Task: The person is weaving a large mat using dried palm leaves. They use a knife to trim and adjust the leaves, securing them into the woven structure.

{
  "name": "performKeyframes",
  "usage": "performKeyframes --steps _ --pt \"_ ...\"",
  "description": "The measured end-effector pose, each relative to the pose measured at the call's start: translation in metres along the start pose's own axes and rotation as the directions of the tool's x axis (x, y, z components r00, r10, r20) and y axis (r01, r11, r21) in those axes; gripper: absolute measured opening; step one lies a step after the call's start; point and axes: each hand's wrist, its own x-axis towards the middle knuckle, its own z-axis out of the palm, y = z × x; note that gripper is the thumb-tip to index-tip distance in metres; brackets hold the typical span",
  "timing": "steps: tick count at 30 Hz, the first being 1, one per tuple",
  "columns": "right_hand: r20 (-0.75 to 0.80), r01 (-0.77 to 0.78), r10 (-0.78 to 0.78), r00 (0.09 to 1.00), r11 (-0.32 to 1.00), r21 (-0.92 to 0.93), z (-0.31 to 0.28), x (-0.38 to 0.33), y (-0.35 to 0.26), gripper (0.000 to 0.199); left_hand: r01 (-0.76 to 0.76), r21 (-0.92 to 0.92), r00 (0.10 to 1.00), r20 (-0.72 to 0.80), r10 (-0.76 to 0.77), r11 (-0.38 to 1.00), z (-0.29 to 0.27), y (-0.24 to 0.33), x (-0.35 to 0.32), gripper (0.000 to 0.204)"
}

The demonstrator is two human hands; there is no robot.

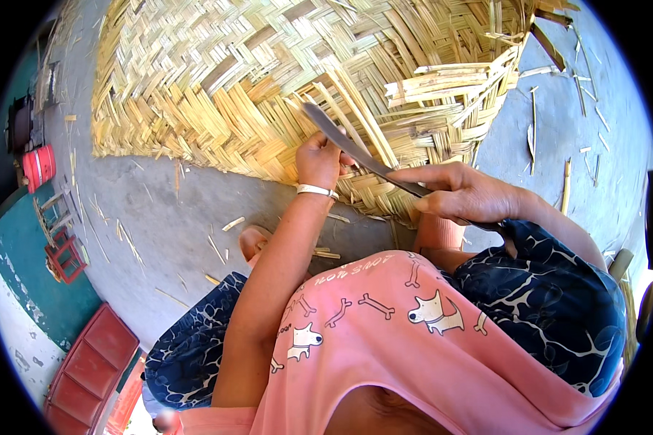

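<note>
A large mat [218, 80] woven from flat, straw-coloured split strips lies on the floor before me. My right hand [468, 192] is closed round the near end of a long, dark, slightly curved knife [370, 163], index finger stretched along it. The blade slants up and left, its tip above the mat's near border. Beneath the blade, my left hand [319, 161] is closed at the border, a white band on its wrist. The blade partly hides these fingers and whatever they hold. Beside them, several loose strip ends [359, 112] stick out of the weave.
A bundle of strip ends [442, 85] juts from the mat's right part. Scraps [566, 185] litter the grey floor [196, 196]. At left are a red container [38, 167], a small red stool frame [67, 257] and a red panelled piece [94, 355]. My bare foot [254, 239] is near the mat.
</note>
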Motion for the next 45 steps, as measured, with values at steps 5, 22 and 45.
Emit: performKeyframes --steps 5,22,45 --pt "-0.158 0.027 -0.084 0.984 0.942 -0.335 -0.003 -0.004 0.019 0.051 -0.075 0.01 0.997 0.027 0.075 0.997 0.0 -0.012 -0.003 0.023" --pt "-0.325 -0.087 -0.437 0.839 0.481 -0.872 0.007 0.062 0.041 0.056 0.191 -0.129 0.969 0.18 -0.167 0.973 -0.01 0.021 -0.001 0.022" --pt "-0.164 -0.103 -0.328 0.93 0.196 -0.975 -0.022 0.015 0.004 0.053 -0.393 0.768 0.897 0.201 0.393 0.505 -0.016 0.001 0.016 0.037"
